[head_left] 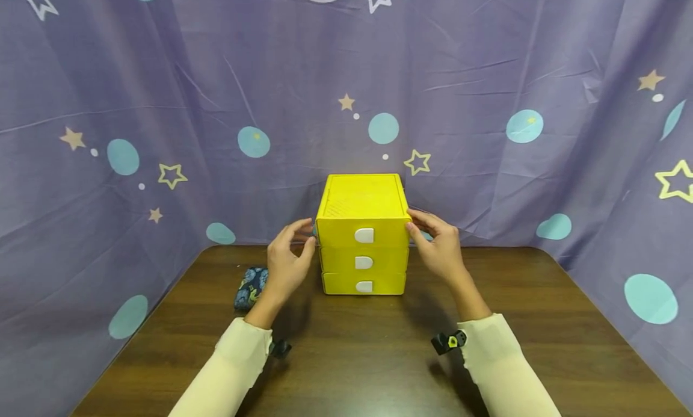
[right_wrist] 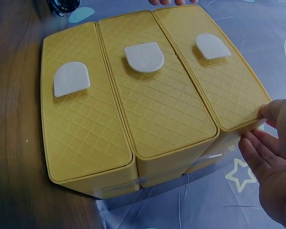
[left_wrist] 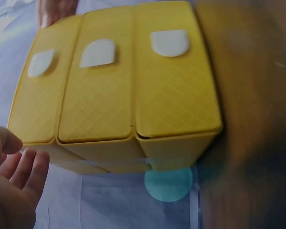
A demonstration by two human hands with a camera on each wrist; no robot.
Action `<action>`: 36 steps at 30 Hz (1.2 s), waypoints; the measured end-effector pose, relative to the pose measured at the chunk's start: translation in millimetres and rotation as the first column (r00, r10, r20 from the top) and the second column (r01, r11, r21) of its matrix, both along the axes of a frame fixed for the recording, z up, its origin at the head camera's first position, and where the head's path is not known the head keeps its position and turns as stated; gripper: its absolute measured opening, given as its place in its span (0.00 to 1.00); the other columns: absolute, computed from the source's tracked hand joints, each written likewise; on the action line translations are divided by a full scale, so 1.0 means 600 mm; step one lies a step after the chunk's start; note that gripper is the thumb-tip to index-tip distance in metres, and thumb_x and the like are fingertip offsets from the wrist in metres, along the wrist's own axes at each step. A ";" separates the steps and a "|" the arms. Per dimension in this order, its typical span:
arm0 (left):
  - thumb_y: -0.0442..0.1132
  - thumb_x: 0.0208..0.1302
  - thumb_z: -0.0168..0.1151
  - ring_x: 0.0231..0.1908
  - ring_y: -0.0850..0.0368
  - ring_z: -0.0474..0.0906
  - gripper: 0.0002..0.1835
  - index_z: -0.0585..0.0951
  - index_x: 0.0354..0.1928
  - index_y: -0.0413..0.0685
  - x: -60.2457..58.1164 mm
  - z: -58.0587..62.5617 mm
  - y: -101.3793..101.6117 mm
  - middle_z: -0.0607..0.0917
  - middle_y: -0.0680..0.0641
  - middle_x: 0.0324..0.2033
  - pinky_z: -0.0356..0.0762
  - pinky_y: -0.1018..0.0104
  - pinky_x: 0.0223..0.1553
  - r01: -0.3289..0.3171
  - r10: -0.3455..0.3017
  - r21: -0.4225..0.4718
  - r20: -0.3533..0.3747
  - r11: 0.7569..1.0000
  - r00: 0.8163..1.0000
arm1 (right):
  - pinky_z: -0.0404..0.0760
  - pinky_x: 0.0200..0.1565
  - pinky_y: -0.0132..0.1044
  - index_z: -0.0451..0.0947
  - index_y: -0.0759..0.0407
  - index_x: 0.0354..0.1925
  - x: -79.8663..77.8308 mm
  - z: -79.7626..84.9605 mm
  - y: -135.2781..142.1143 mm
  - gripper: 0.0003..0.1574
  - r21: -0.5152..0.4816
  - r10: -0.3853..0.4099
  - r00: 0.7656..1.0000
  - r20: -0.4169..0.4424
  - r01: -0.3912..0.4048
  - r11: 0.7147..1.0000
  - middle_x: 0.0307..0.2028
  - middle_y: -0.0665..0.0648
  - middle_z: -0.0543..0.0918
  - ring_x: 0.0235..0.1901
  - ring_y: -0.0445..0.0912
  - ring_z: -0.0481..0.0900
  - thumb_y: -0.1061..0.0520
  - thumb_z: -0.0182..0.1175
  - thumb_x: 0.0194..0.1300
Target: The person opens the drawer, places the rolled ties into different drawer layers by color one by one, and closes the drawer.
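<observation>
A small yellow drawer unit (head_left: 364, 236) with three drawers stands upright on the wooden table. Each drawer front carries a white rounded tab, such as the top drawer's handle (head_left: 365, 236). My right hand (head_left: 440, 248) touches the unit's upper right front corner, thumb at the front edge and fingers along the side; the right wrist view shows this contact on the unit (right_wrist: 171, 109). On the other side, my left hand (head_left: 289, 257) is held beside the upper left edge, fingers loosely bent. A small gap seems to separate it from the unit (left_wrist: 100, 86).
A dark blue patterned pouch (head_left: 251, 287) lies on the table, left of the unit and partly behind my left wrist. The brown wooden table (head_left: 357, 357) extends in front. A purple curtain (head_left: 303, 62) with stars and dots hangs close behind and at both sides.
</observation>
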State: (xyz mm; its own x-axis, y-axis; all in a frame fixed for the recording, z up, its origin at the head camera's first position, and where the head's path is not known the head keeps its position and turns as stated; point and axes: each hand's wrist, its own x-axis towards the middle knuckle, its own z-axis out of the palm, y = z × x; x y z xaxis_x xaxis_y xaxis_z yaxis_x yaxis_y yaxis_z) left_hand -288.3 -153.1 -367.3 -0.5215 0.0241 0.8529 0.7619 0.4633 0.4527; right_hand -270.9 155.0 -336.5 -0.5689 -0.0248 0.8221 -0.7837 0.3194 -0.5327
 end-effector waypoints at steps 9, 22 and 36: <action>0.23 0.62 0.66 0.35 0.53 0.85 0.14 0.85 0.50 0.35 0.034 -0.021 -0.015 0.85 0.42 0.41 0.88 0.60 0.33 0.011 -0.010 -0.240 0.005 0.971 1.000 | 0.83 0.48 0.23 0.81 0.77 0.54 -0.031 -0.025 0.004 0.18 0.040 -0.034 0.999 -0.035 0.035 0.999 0.48 0.72 0.86 0.42 0.63 0.87 0.74 0.65 0.65; 0.30 0.59 0.71 0.44 0.53 0.81 0.15 0.84 0.48 0.43 0.040 -0.061 -0.009 0.84 0.49 0.44 0.86 0.61 0.41 -0.041 -0.096 -0.716 -0.150 0.697 0.984 | 0.88 0.48 0.41 0.83 0.70 0.57 -0.044 -0.038 0.015 0.20 0.076 -0.079 0.997 -0.021 0.080 0.994 0.49 0.65 0.88 0.44 0.57 0.88 0.65 0.66 0.69; 0.39 0.61 0.72 0.42 0.56 0.79 0.17 0.83 0.51 0.46 0.026 -0.079 0.040 0.82 0.50 0.45 0.84 0.65 0.43 -0.109 -0.246 -0.878 -0.247 0.465 0.937 | 0.87 0.49 0.43 0.82 0.69 0.59 -0.040 -0.037 0.015 0.20 0.084 -0.070 0.998 0.005 0.070 0.994 0.51 0.64 0.87 0.46 0.52 0.88 0.64 0.65 0.70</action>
